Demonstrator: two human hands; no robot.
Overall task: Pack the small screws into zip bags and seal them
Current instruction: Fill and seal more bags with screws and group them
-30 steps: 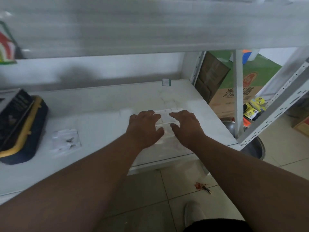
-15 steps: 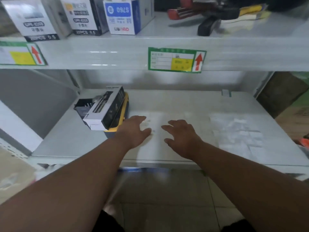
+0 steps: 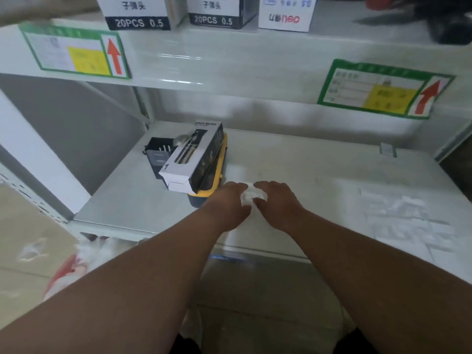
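Between your two hands, on the pale grey metal shelf (image 3: 293, 159), sits a small crumpled clear plastic zip bag (image 3: 251, 195), and most of it is hidden: only a whitish, wrinkled patch shows in the gap between your knuckles. You cannot make out any screws inside it, nor whether its seal is closed. Your left hand (image 3: 229, 203) lies palm down with its fingers curled onto the bag's left edge, and your right hand (image 3: 277, 200) does the same on the right edge, thumb and fingers bent around the plastic, so both hands grip the bag from either side, close together and nearly touching. The fingertips themselves are tucked out of sight.

Just beside your left hand stands a yellow-and-dark-blue plastic case (image 3: 212, 185), with a black-and-white cardboard box marked with a spray bottle picture (image 3: 194, 155) lying on top of it; a dark plastic holder (image 3: 157, 155) behind them is partly covered. Well apart on the right, a blurred spread of flat clear plastic bags (image 3: 401, 213) lies on the shelf. Above, the white cartons marked 20PCS 0.5 (image 3: 139, 14) are cut off by the frame's top edge, and the green-bordered paper labels with red arrows (image 3: 76, 52) are too blurred to read.
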